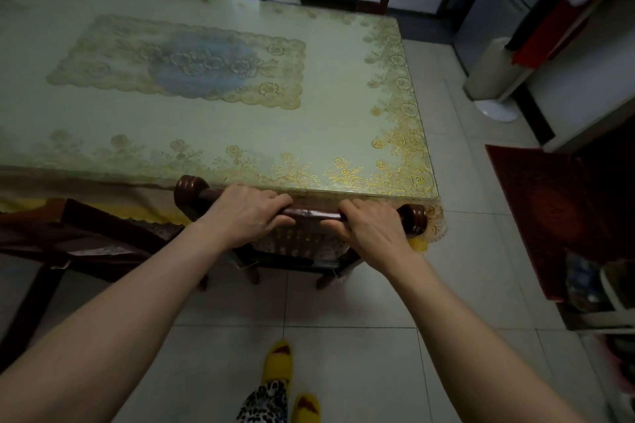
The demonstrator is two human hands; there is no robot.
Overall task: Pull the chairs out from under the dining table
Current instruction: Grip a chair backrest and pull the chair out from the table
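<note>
Two hands gripping one chair's top rail (311, 212) at the near edge of the dining table (220, 86): left hand (245, 213) clamping left of centre, right hand (372, 228) clamping toward the right end. Chair seat (299, 245) sitting partly under the table.

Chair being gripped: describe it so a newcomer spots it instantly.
Start at the dining table with its gold floral cloth and go to its near edge, right end. The chair there is tucked under; left hand and right hand clasp its dark, round-ended top rail. The neighbouring chair on the left stands untouched.
</note>
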